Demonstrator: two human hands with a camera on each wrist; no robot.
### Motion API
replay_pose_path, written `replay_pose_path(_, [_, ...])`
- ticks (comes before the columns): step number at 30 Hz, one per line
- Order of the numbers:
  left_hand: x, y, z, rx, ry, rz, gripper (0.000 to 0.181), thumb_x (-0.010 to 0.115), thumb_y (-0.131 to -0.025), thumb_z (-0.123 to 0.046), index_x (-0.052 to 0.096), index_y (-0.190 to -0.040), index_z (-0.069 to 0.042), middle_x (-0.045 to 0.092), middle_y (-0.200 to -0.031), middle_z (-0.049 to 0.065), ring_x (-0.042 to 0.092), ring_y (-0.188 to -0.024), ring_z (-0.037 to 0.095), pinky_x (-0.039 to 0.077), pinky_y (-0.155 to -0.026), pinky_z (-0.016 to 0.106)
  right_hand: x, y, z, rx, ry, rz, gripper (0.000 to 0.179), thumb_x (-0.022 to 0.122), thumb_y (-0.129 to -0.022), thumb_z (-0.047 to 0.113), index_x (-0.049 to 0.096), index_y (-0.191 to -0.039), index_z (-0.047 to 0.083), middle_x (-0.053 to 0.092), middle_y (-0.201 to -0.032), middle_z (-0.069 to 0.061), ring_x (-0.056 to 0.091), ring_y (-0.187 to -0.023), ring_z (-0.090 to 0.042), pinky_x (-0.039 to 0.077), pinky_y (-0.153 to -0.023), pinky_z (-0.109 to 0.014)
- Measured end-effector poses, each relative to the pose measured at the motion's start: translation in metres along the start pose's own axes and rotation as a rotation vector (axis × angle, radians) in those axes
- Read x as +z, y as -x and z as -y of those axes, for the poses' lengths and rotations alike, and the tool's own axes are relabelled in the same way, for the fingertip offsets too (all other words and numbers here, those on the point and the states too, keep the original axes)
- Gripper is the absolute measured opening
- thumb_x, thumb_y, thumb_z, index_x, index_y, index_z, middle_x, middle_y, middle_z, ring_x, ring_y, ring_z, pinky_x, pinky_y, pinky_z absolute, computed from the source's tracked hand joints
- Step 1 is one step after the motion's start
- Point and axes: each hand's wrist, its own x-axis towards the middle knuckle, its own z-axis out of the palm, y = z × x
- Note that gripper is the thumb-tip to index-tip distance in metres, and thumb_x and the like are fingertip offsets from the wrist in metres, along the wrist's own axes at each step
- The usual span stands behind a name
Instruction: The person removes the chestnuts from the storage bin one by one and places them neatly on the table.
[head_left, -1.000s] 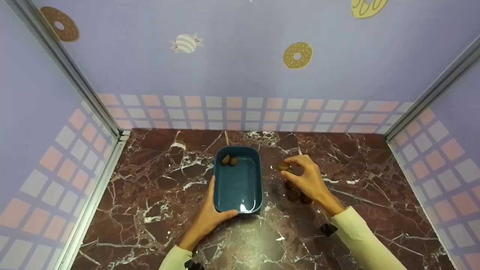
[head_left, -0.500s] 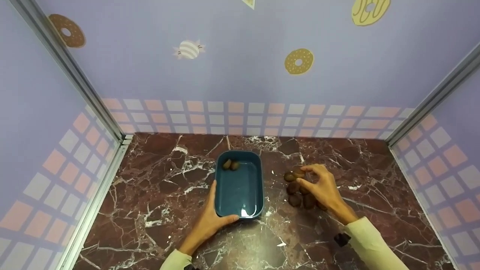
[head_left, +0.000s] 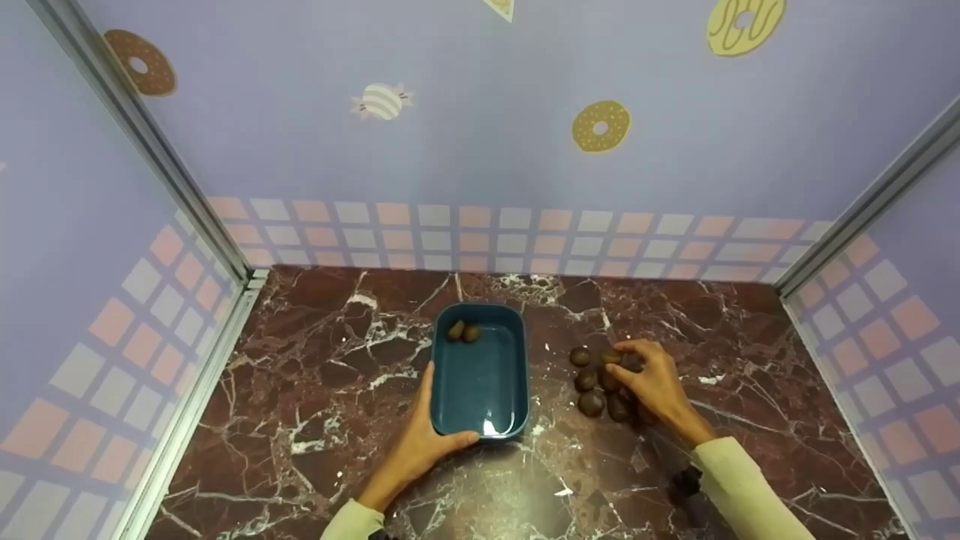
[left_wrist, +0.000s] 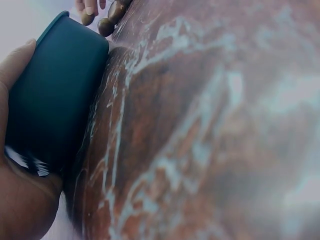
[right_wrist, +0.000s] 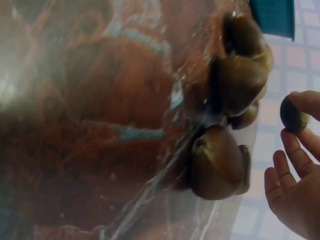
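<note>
A deep blue-green rectangular box (head_left: 484,382) stands on the table with two brown chestnuts (head_left: 463,331) in its far left corner. My left hand (head_left: 421,442) holds the box's near left corner, thumb along the near rim, fingers along the left side. To the right of the box, my right hand (head_left: 656,382) pinches a chestnut (right_wrist: 294,115) between thumb and fingertip; its other fingers are loosely bent. Under and beside that hand lies a cluster of several chestnuts (head_left: 591,403). One chestnut (head_left: 580,357) sits at the cluster's far left. The hand hides part of the cluster.
The dark red marbled table (head_left: 315,397) carries the box and chestnuts. A lilac back wall (head_left: 480,135) with checks and painted sweets closes the far side. Side panels with metal frame rails (head_left: 187,210) stand left and right.
My right hand has moved right, away from the box, with a chestnut at its fingertips. More of the cluster now shows. The left hand keeps hold of the box; the head view tipped slightly.
</note>
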Motion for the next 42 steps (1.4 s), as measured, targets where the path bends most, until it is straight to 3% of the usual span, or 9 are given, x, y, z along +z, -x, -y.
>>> replay_pose_path(12, [0.003, -0.002, 0.0, 0.017, 0.014, 0.005, 0.143, 0.103, -0.078, -0.034, 0.004, -0.179, -0.016, 0.004, -0.185, 0.016, 0.008, -0.168, 0.043, 0.012, -0.131, 0.07, 0.002, -0.004, -0.015, 0.005, 0.036, 0.015, 0.033, 0.092, -0.084, 0.0, 0.08, -0.114, -0.004, 0.078, -0.113, -0.022, 0.067, -0.11, -0.042, 0.05, -0.1, -0.052])
replay_pose_path(23, [0.002, 0.0, 0.0, 0.014, 0.028, -0.001, 0.143, 0.103, -0.078, -0.031, 0.004, -0.179, -0.016, 0.003, -0.185, 0.016, 0.009, -0.168, 0.042, 0.011, -0.131, 0.069, 0.005, -0.013, -0.013, 0.1, 0.05, 0.108, 0.038, 0.088, -0.088, 0.002, 0.077, -0.122, -0.009, 0.074, -0.123, -0.03, 0.064, -0.122, -0.049, 0.047, -0.112, -0.062])
replay_pose_path(33, [0.001, 0.002, -0.002, 0.001, -0.007, -0.017, 0.14, 0.103, -0.079, -0.028, 0.006, -0.179, -0.016, 0.008, -0.184, 0.019, 0.011, -0.168, 0.042, 0.013, -0.132, 0.066, 0.009, -0.016, -0.012, 0.061, 0.067, 0.105, 0.03, 0.087, -0.088, -0.001, 0.079, -0.116, -0.008, 0.078, -0.11, -0.023, 0.072, -0.109, -0.043, 0.054, -0.1, -0.059])
replay_pose_path(42, [0.0, 0.002, 0.0, 0.006, -0.006, -0.011, 0.142, 0.103, -0.077, -0.036, 0.005, -0.179, -0.017, 0.007, -0.185, 0.015, 0.011, -0.168, 0.039, 0.012, -0.133, 0.063, 0.007, -0.017, 0.004, 0.023, 0.08, 0.094, 0.032, 0.088, -0.09, 0.003, 0.078, -0.118, -0.007, 0.077, -0.116, -0.025, 0.063, -0.117, -0.046, 0.047, -0.107, -0.059])
